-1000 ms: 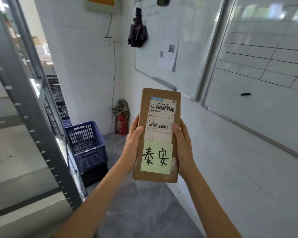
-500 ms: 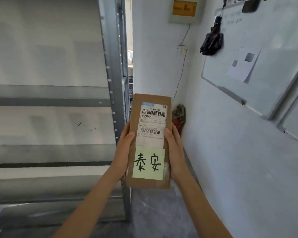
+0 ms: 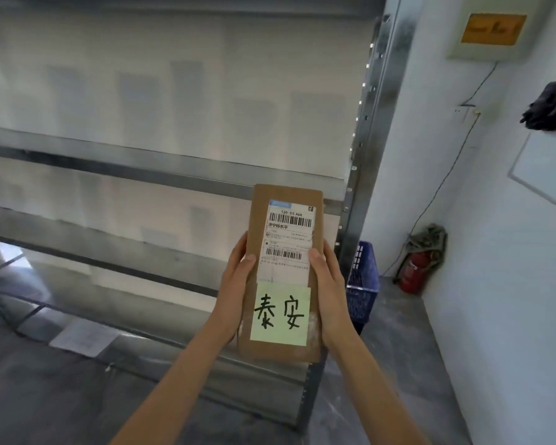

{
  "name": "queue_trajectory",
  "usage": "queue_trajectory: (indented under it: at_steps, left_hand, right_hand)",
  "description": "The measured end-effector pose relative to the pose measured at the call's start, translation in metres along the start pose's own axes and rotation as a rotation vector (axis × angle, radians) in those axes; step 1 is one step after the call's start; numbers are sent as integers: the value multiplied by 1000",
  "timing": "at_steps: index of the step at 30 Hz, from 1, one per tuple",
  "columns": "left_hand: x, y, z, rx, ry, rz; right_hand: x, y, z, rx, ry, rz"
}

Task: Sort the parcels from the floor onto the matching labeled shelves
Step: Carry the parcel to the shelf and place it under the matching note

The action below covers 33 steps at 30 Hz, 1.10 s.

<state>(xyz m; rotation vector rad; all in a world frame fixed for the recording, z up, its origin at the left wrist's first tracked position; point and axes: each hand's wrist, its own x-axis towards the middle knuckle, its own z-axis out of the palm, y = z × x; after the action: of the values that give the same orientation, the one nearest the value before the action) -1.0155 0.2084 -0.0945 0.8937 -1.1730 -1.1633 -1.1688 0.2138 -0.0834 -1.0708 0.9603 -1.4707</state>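
Parcel (image 3: 284,271) of brown cardboard, bearing a barcode label and a green handwritten note (image 3: 280,313), is held upright before the metal shelves (image 3: 161,168), gripped on its left edge by the left hand (image 3: 236,284) and on its right by the right hand (image 3: 329,284).

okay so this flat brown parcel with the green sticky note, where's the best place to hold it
By its two long edges, coming in from both sides, as the left hand and right hand do now. The cardboard parcel is flat, narrow and upright, and side grips leave its green note readable.
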Motion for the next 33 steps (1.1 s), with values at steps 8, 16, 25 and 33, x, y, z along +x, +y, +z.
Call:
queue_trajectory:
  at_steps: [8,16,25,33]
  left_hand:
    - [15,0,-91,3,116,11]
    - [42,5,-143,19,227,19]
    - [92,-3,-198,63,407,53]
    - [119,-3,-245,112,597,48]
  right_hand:
    - [23,41,84,8,-83,74]
    - [65,69,135,-23,-167,113]
    - [141,107,192,-15,-355,161]
    - [187,132,244,3,-537,236]
